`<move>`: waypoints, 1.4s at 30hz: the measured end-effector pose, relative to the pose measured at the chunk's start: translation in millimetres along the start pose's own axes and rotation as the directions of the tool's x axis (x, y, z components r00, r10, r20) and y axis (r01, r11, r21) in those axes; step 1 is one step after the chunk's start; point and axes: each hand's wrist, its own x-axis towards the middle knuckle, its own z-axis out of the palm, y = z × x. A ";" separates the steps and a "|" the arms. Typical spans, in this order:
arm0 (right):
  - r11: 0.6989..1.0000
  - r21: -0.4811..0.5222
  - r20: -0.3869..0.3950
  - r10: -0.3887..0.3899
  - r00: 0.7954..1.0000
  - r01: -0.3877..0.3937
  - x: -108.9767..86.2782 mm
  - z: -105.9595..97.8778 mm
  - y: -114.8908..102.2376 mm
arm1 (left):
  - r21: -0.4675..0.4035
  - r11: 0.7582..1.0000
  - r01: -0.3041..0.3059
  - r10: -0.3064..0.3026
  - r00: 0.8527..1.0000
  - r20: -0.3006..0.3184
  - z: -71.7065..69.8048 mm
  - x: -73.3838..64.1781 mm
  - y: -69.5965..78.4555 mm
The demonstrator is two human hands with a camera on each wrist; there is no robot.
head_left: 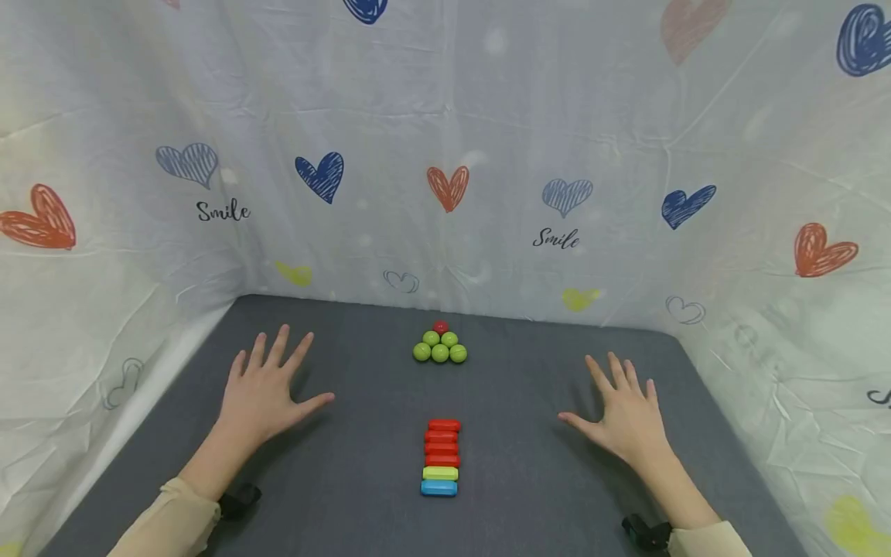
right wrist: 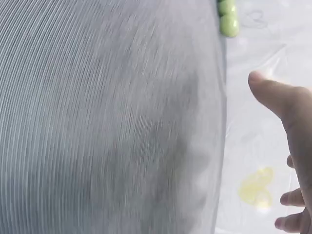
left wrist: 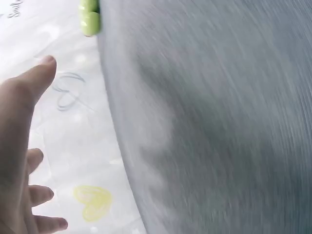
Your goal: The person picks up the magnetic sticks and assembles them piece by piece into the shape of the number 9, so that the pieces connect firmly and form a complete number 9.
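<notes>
My left hand (head_left: pixel 263 398) hovers over the left side of the table, fingers spread and holding nothing. On the right side, my right hand (head_left: pixel 626 414) is spread in the same way, also holding nothing. Between the hands, a column of short rods lies on the cloth: several red rods (head_left: pixel 442 443), a yellow-green rod (head_left: pixel 441 473) and a blue rod (head_left: pixel 439 488) nearest me. Farther back, several green balls (head_left: pixel 440 353) form a triangle with a red ball (head_left: pixel 441 327) at its far tip. Both wrist views catch green balls (left wrist: pixel 90 23) at the top edge.
A dark grey cloth covers the table (head_left: pixel 362 480). White curtains (head_left: pixel 390 100) printed with hearts and "Smile" hang behind it and along both sides. Each wrist wears a black band, the left band (head_left: pixel 240 501) and the right band (head_left: pixel 646 532).
</notes>
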 end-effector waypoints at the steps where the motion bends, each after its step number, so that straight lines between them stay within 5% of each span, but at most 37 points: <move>1: 1.000 0.026 -0.018 -0.006 1.000 0.007 0.5 1.5 -2.8 | -0.024 1.000 0.001 -0.001 1.000 -0.012 0.0 0.1 2.2; 5: 0.984 0.175 -0.075 -0.001 0.997 0.014 3.5 9.6 -18.3 | -0.170 0.985 -0.008 0.003 1.000 -0.030 -0.3 1.2 15.4; 8: 0.953 0.304 -0.099 0.024 0.995 0.007 5.7 15.5 -33.4 | -0.316 0.949 -0.021 0.015 1.000 -0.020 1.1 1.8 27.7; 14: 0.885 0.463 -0.114 0.010 0.993 0.044 12.3 26.5 -71.3 | -0.592 0.805 -0.044 0.016 0.998 -0.054 17.0 -4.1 53.7; 21: 0.815 0.573 -0.089 -0.038 0.995 0.082 13.6 39.2 -107.3 | -0.723 0.680 -0.126 0.035 0.990 -0.140 39.8 -3.7 90.7; 26: 0.755 0.650 -0.080 -0.046 0.996 0.087 18.9 42.4 -123.9 | -0.800 0.588 -0.122 0.082 0.992 -0.091 49.5 8.6 115.1; 32: 0.647 0.762 -0.022 -0.019 1.000 0.029 24.4 47.2 -141.7 | -0.883 0.468 -0.033 0.094 0.996 0.013 59.2 22.5 137.7; 34: 0.608 0.794 0.018 -0.021 1.000 -0.002 24.0 50.9 -146.6 | -0.890 0.455 -0.006 0.103 0.994 0.046 63.6 22.6 141.0; 40: 0.526 0.850 0.067 -0.035 0.997 -0.039 19.4 64.9 -150.3 | -0.878 0.479 -0.018 0.180 0.981 0.078 77.7 19.3 143.1; 42: 0.527 0.850 0.041 -0.056 0.998 -0.006 18.0 68.0 -149.8 | -0.873 0.487 -0.028 0.190 0.979 0.075 81.1 19.2 142.1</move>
